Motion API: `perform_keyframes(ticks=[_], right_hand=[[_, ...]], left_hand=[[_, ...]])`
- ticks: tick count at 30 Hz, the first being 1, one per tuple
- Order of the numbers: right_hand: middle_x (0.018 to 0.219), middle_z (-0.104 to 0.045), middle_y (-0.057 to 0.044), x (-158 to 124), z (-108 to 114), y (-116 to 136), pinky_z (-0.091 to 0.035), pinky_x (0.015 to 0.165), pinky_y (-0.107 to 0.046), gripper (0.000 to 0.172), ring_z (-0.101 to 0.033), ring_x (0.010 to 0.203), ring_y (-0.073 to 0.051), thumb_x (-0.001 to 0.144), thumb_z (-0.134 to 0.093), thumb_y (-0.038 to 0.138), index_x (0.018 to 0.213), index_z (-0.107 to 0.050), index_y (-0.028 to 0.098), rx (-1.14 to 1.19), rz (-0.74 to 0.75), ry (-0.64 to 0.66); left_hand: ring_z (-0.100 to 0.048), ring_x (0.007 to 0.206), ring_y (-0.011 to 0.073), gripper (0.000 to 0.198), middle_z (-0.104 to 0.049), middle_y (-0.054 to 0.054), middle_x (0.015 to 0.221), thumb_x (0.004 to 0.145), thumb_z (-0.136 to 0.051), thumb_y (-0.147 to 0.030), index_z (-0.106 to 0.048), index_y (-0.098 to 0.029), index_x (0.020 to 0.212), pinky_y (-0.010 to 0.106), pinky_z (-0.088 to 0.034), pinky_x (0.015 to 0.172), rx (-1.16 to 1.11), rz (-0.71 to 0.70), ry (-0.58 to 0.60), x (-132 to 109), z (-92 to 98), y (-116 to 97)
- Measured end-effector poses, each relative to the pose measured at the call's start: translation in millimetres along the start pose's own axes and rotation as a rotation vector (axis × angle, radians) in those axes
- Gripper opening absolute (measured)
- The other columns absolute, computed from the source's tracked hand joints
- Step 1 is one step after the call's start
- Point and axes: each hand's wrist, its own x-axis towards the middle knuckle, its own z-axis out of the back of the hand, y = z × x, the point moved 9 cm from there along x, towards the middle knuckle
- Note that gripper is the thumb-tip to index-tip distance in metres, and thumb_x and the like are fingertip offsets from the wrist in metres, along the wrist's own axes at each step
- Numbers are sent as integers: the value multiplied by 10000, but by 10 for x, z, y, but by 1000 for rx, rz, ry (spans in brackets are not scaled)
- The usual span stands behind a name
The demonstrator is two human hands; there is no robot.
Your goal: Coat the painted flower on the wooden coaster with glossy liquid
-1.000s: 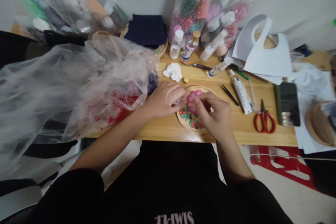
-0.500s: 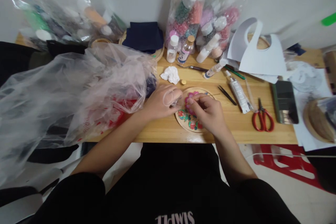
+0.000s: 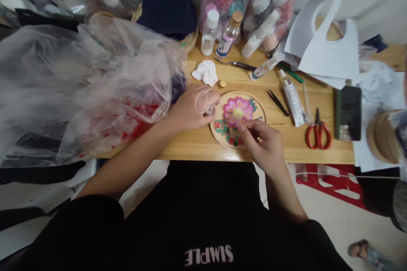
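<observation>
A round wooden board (image 3: 219,137) lies near the table's front edge, bearing a pink flower (image 3: 231,108) with a pale yellow centre and green and red motifs. My left hand (image 3: 194,108) is curled at the board's left edge, around a small clear container (image 3: 210,110) mostly hidden by the fingers. Over the board's lower right, my right hand (image 3: 262,139) pinches a thin stick (image 3: 277,124) that juts out to the right. The stick's other end is hard to make out by the flower. A small gold cap (image 3: 222,84) sits just behind the board.
Crumpled white tissue (image 3: 206,72), bottles (image 3: 226,40) and a dark-handled tool (image 3: 243,66) stand or lie behind. To the right are tweezers (image 3: 278,102), a tube (image 3: 294,101), red-handled pliers (image 3: 318,133) and a phone (image 3: 348,112). Plastic sheeting (image 3: 104,72) covers the left side.
My right hand has moved down and right from the flower, uncovering its petals and yellow centre. My left hand keeps its grip beside the board. The camera view has shifted slightly.
</observation>
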Motion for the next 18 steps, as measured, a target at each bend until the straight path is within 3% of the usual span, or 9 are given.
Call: perform_keyframes(ticks=[18], right_hand=[[725, -691, -24, 6, -132, 8, -415, 495, -245, 181, -542, 513, -96, 898, -593, 294, 774, -667, 186, -70, 30, 41]], left_hand=[[-596, 924, 228, 93, -623, 71, 889, 832, -504, -204, -576, -180, 885, 367, -461, 822, 14, 32, 64, 19, -37, 0]])
